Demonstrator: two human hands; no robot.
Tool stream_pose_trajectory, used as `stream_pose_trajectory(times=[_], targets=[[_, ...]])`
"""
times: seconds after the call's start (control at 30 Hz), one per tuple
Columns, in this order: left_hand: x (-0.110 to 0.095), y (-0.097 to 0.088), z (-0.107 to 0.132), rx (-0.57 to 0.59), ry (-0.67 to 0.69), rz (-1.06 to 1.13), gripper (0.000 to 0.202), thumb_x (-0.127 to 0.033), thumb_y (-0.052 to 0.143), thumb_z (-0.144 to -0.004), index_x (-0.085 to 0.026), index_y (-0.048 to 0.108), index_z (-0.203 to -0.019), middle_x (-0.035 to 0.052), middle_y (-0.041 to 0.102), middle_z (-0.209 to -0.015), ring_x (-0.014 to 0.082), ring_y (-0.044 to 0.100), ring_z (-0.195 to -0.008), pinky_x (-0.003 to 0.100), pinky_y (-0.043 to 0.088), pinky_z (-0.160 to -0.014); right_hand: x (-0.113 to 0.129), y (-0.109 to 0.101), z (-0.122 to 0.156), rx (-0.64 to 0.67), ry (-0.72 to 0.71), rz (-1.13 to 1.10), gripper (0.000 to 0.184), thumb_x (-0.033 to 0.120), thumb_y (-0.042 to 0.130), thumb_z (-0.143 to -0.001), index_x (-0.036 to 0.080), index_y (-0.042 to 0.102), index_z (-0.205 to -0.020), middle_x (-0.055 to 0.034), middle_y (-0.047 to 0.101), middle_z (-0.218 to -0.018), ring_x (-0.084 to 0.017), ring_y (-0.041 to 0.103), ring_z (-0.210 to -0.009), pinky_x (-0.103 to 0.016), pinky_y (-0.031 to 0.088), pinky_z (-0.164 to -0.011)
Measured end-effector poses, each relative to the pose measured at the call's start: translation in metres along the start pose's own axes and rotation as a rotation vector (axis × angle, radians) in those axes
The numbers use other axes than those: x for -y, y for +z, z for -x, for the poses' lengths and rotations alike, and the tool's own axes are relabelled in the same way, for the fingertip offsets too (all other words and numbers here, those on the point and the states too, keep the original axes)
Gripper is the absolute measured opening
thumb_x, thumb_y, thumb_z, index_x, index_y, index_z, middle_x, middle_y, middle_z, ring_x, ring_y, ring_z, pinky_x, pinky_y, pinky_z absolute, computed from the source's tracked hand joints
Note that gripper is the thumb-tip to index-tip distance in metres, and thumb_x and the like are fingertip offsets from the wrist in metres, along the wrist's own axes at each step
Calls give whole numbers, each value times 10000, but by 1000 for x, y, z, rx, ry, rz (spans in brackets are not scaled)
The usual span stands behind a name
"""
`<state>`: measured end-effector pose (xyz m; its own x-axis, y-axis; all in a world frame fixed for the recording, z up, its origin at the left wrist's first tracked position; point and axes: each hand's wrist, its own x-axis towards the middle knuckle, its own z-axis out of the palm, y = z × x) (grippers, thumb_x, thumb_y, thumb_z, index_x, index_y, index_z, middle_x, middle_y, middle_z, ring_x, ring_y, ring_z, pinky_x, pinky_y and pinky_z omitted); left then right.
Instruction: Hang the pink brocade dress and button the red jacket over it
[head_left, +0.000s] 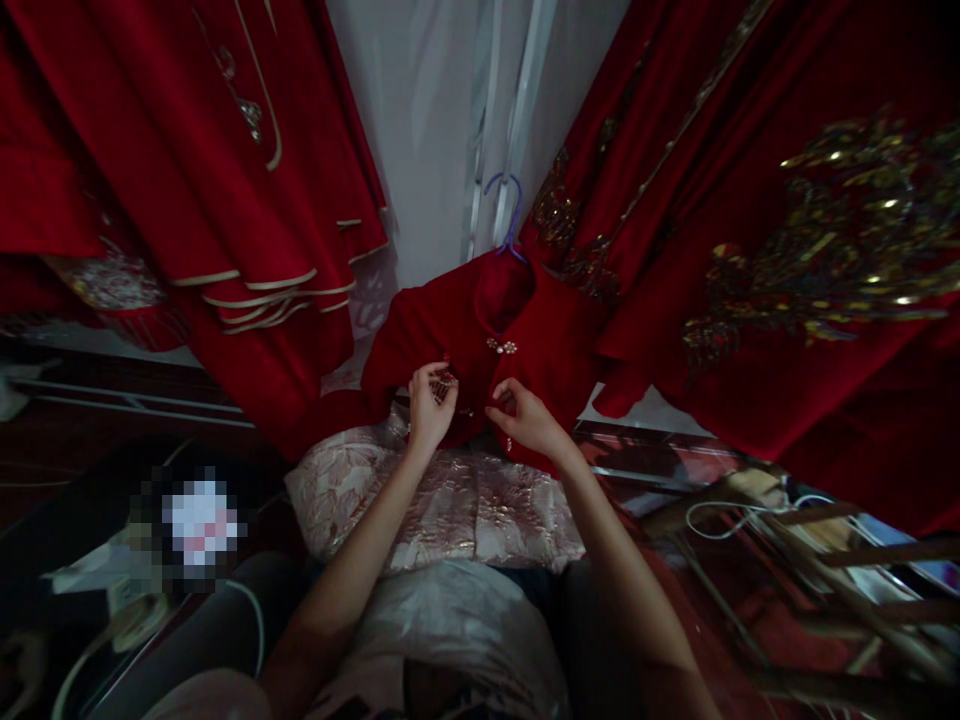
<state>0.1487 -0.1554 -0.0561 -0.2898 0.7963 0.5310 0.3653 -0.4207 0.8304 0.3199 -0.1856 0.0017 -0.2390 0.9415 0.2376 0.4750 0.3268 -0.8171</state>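
A dark red velvet jacket (pixel 540 340) lies in front of me on a purple hanger (pixel 510 215), with a pearl clasp (pixel 501 346) fastened near its collar. My left hand (pixel 429 405) pinches the jacket's left front edge at a small ornate fastener. My right hand (pixel 525 415) is closed on the right front edge beside it. Both hands meet at the jacket's opening, below the pearl clasp. The jacket's lower part rests on a pale pink and gold brocade fabric (pixel 450 500).
Red embroidered gowns hang at the left (pixel 225 200) and at the right (pixel 787 250), the right one with gold beadwork. A white curtain (pixel 442 110) is behind. A gold wire chair (pixel 825 560) stands at the right. White cables (pixel 135 620) lie at the lower left.
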Motion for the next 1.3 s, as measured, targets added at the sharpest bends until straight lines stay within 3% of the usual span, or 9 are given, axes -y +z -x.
stream_pose_trajectory(times=[0.1,0.2,0.33,0.5,0.7,0.87,1.0,1.17,1.3], targets=[[14,4,-22,-34,-27,-47,278,-223,632,-746,-200,481,-977,46,567,-971,146,560,-803,295,460,-746,8,-6,2,134,32,-192,315,356,695,-695,201,474,-857,22,524,-769,-97,513,-643,-249,485,-592],[23,10,-37,43,-47,-33,291,-250,633,-750,-202,419,-941,5,536,-856,114,538,-664,258,439,-662,14,-12,4,263,113,-347,414,349,762,-628,210,458,-872,39,497,-774,-84,513,-626,-217,488,-510],[30,8,-42,69,15,-59,227,-248,593,-786,-204,429,-937,-3,533,-810,122,547,-684,255,429,-682,15,-14,2,318,194,-477,464,318,814,-560,211,460,-840,65,491,-705,-76,515,-586,-214,515,-482],[35,0,-38,118,22,-70,147,-305,545,-843,-201,493,-933,10,576,-803,135,573,-727,268,445,-715,10,-5,0,273,198,-475,493,304,849,-513,203,462,-800,61,557,-643,-86,556,-563,-217,523,-491],[32,0,-36,56,-54,145,173,-328,602,-798,-182,568,-884,25,629,-836,124,610,-761,255,488,-724,1,15,-16,85,119,-532,534,366,855,-485,217,400,-720,93,512,-612,-85,555,-524,-243,547,-493],[26,-4,-35,128,-224,391,270,-379,684,-709,-142,662,-837,59,700,-855,149,648,-793,288,506,-779,-12,31,-53,-82,0,-353,344,377,797,-604,182,568,-771,24,610,-706,-97,613,-620,-234,547,-619],[21,-8,-34,129,-338,528,372,-434,718,-683,-132,701,-900,86,720,-955,160,657,-817,298,520,-795,-16,41,-74,-91,-9,-178,200,300,730,-693,171,631,-811,-5,666,-726,-106,644,-661,-222,535,-656],[18,-9,-33,113,-360,571,369,-433,693,-722,-128,711,-929,103,720,-1004,155,666,-816,320,527,-836,-6,46,-73,-175,-37,-68,129,242,684,-742,174,621,-832,-5,677,-733,-104,642,-646,-211,518,-636],[19,-9,-33,140,-300,527,340,-380,694,-723,-131,714,-953,109,717,-1036,181,674,-891,351,518,-886,3,47,-71,-216,-51,-29,110,230,675,-751,171,615,-821,-3,674,-718,-103,635,-629,-203,507,-617]])
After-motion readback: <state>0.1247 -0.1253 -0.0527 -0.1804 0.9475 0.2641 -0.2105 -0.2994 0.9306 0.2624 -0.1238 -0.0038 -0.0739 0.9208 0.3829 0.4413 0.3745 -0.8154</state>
